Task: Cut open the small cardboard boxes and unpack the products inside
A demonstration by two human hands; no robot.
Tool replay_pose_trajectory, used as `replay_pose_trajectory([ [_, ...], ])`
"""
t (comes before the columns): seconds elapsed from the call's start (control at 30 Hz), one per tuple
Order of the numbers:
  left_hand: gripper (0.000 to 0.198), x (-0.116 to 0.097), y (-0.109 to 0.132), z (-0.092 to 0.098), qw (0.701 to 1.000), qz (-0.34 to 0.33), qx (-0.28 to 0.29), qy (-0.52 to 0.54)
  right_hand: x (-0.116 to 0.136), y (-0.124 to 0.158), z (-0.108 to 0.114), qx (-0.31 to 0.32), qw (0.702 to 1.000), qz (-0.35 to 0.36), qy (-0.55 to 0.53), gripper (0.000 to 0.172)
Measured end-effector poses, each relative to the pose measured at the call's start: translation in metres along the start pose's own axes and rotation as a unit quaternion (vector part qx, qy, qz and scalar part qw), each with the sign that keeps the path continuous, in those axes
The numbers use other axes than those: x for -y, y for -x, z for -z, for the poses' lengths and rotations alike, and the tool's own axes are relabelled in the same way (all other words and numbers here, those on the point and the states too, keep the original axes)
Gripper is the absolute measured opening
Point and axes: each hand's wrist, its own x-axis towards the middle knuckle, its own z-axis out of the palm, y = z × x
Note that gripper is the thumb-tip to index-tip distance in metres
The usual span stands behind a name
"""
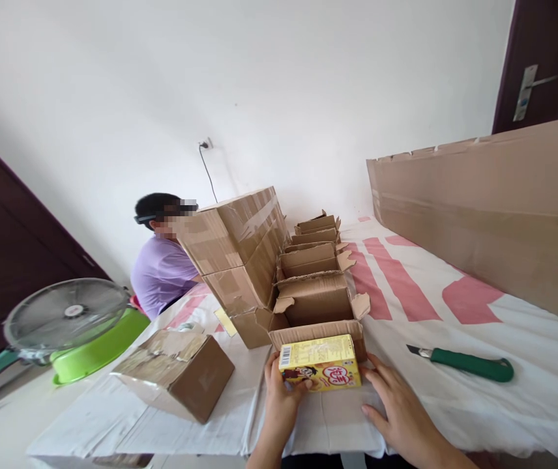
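A small yellow printed carton [322,363] lies at the table's near side, in front of the nearest open cardboard box. My left hand [281,394] is closed on its left end, thumb on the front face and fingers behind. By the right end is my right hand [396,400], its fingers spread and the fingertips near the carton's edge and the cardboard box. Its thumb stands apart from the carton. Just beyond lies the open cardboard box [315,335], its flaps torn, with several more open boxes [308,260] in a row behind it.
A green utility knife [472,365] lies on the right, blade out. At left sits a taped brown box [201,378]. Stacked cartons [233,241] stand beside the row, and a long cardboard wall [484,208] is at right. A person [166,267] sits behind the stack.
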Motion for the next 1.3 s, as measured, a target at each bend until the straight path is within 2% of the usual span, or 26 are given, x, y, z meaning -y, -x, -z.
replay_pose_trajectory([
  [0.2,0.053,-0.014,-0.002,-0.012,1.0,-0.016,-0.009,0.025,-0.011,-0.001,-0.013,-0.035,0.999,0.01,0.007,0.059],
  [0.37,0.057,-0.007,-0.004,-0.013,0.998,-0.025,0.009,0.05,-0.019,0.001,-0.028,-0.073,0.997,0.034,-0.015,0.06],
  [0.43,0.057,-0.004,-0.003,-0.012,0.998,-0.026,0.014,0.056,-0.019,0.004,-0.026,-0.101,0.992,0.055,-0.053,0.057],
  [0.5,0.054,-0.001,-0.001,-0.011,0.998,-0.026,0.012,0.048,-0.014,0.005,-0.01,-0.137,0.982,0.083,-0.095,0.052],
  [0.6,0.054,0.004,0.0,-0.013,0.999,-0.029,0.006,0.038,-0.003,-0.009,0.041,-0.23,0.958,0.135,-0.101,0.047],
  [0.67,0.06,0.009,-0.001,-0.016,0.999,-0.029,-0.004,0.04,0.006,-0.035,0.085,-0.3,0.935,0.17,-0.079,0.041],
  [0.73,0.068,0.014,-0.003,-0.02,0.999,-0.029,-0.01,0.041,0.013,-0.074,0.123,-0.338,0.923,0.174,-0.063,0.034],
  [0.77,0.07,0.015,-0.003,-0.021,0.999,-0.026,-0.005,0.041,0.017,-0.097,0.137,-0.329,0.931,0.155,-0.047,0.034],
  [0.8,0.07,0.015,-0.003,-0.022,0.999,-0.023,0.006,0.041,0.019,-0.121,0.148,-0.282,0.951,0.126,-0.013,0.037],
  [0.83,0.068,0.015,-0.003,-0.022,0.999,-0.021,0.018,0.041,0.022,-0.145,0.155,-0.203,0.973,0.103,0.037,0.044],
  [0.87,0.066,0.013,-0.004,-0.022,0.999,-0.019,0.028,0.041,0.024,-0.168,0.158,-0.156,0.98,0.108,0.053,0.052],
  [1.0,0.06,0.01,-0.004,-0.019,0.998,-0.02,0.045,0.04,0.031,-0.239,0.148,0.024,0.984,0.143,0.102,0.09],
  [1.07,0.06,0.014,-0.004,-0.018,0.998,-0.012,0.051,0.039,0.033,-0.257,0.138,0.104,0.977,0.139,0.127,0.096],
  [1.13,0.062,0.02,-0.004,-0.019,0.998,-0.003,0.053,0.036,0.034,-0.265,0.13,0.151,0.969,0.127,0.152,0.095],
  [1.3,0.065,0.026,0.0,-0.027,0.999,-0.028,0.017,0.027,0.029,-0.259,0.126,0.158,0.963,0.107,0.19,0.088],
])
